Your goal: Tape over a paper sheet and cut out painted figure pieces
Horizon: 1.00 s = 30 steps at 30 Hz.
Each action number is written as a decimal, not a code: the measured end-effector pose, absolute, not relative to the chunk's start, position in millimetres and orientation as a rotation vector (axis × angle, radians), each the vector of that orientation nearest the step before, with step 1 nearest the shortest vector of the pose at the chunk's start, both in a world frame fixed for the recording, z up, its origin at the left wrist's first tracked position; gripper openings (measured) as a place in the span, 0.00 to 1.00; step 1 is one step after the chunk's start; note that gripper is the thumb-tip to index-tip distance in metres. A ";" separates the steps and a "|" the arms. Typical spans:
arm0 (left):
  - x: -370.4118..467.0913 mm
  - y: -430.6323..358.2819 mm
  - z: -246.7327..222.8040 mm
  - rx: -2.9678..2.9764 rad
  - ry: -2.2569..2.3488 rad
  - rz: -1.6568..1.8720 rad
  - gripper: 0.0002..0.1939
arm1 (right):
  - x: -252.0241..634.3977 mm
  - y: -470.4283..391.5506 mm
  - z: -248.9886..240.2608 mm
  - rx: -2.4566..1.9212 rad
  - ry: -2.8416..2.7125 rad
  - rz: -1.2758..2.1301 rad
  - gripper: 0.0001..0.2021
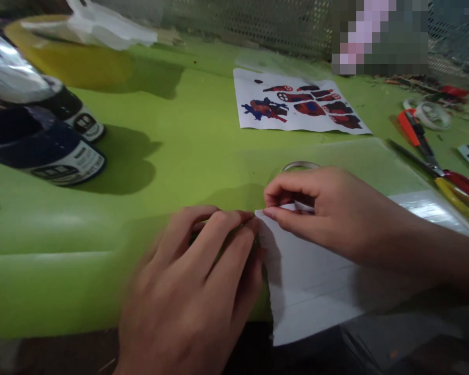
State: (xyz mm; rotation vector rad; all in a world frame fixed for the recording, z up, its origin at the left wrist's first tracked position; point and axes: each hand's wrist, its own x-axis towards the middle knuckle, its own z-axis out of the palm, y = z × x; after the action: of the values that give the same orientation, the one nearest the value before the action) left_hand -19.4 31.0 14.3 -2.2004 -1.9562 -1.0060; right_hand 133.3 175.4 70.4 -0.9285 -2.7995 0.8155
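Head camera: the right hand (320,213) is pinching the upper edge of a white, faintly lined paper sheet (308,281) between thumb and fingers, closed on it near the corner. The left hand (203,281) is bringing its fingertips against that same corner, just beside the pinch; whether they are gripping or only pressing, I cannot tell. The sheet is lying below and to the right of the grip, its near end reaching past the edge of the green table cover (172,151).

As far as work goes, the sheet's left side is already showing a ragged edge, while a small part of the paper is rising at the right fingertips. Most of the sheet is lying flat, so the handling seems to be centring on the corner; how much is left cannot be judged from this view.

Beyond the grip, a pale ring-shaped roll (300,164) is sitting just behind the right hand, and farther off a white sheet with red, blue and black printed shapes (305,107) is lying flat. Right of the grip, scissors with red and yellow handles (463,183) are resting near an orange-and-black cutter (409,127). Two dark bottles with white labels (78,161) are lying or leaning well left.
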 end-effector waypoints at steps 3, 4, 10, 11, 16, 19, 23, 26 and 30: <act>-20.1 31.3 15.0 -2.203 -1.950 -0.993 0.08 | 133.1 175.8 71.0 -0.917 -2.808 0.795 0.06; -20.2 31.5 15.2 -2.203 -1.954 -0.990 0.08 | 132.9 175.7 71.2 -0.920 -2.809 0.793 0.06; -19.8 33.4 16.5 -2.211 -1.942 -0.916 0.10 | 130.4 174.7 72.0 -0.951 -2.821 0.788 0.06; -19.8 33.6 16.8 -2.221 -1.942 -0.892 0.10 | 129.9 174.5 72.1 -0.956 -2.822 0.787 0.06; -20.2 33.3 18.6 -2.248 -1.957 -0.859 0.11 | 128.6 173.7 73.9 -0.975 -2.819 0.808 0.05; -20.0 32.4 18.7 -2.242 -1.951 -0.855 0.12 | 128.6 173.8 74.5 -0.982 -2.810 0.820 0.05; -19.5 31.0 18.4 -2.244 -1.946 -0.854 0.10 | 128.3 173.9 74.4 -0.992 -2.816 0.801 0.05; -19.1 31.0 19.3 -2.259 -1.942 -0.853 0.10 | 127.5 172.8 74.1 -0.987 -2.827 0.771 0.05; -18.8 32.7 21.8 -2.268 -1.904 -0.830 0.10 | 126.2 170.3 75.0 -0.977 -2.828 0.722 0.04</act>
State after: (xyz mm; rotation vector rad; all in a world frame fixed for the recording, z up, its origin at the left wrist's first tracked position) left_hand -18.8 32.7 21.8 -2.2677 -1.9036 -0.8296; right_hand 126.2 170.3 75.0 -0.9770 -2.8284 0.7222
